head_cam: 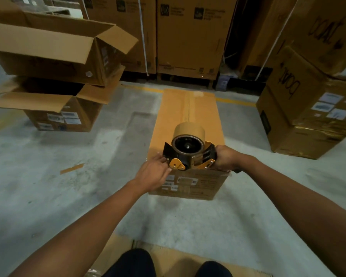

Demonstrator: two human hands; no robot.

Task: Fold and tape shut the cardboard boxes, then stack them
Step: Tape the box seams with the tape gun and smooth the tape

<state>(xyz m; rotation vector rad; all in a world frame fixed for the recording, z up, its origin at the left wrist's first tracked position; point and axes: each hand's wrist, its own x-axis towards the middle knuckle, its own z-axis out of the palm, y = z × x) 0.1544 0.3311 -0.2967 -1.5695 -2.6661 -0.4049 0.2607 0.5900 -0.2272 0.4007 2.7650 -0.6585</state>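
A long closed cardboard box (pixel 188 110) lies on the concrete floor in front of me, its flaps folded flat with a strip of tape along the middle seam. A tape dispenser (pixel 188 150) with a brown tape roll sits on the box's near edge. My right hand (pixel 227 157) grips the dispenser's handle at the right. My left hand (pixel 155 171) touches the dispenser's left side and the box's near edge with its fingers extended. White labels show on the box's near face.
Two open boxes (pixel 54 56) are stacked at the left, flaps spread. Taped boxes (pixel 308 108) are piled at the right, tall cartons (pixel 188 37) stand behind. A loose tape scrap (pixel 72 168) lies on the floor. Flat cardboard (pixel 168 258) lies under my feet.
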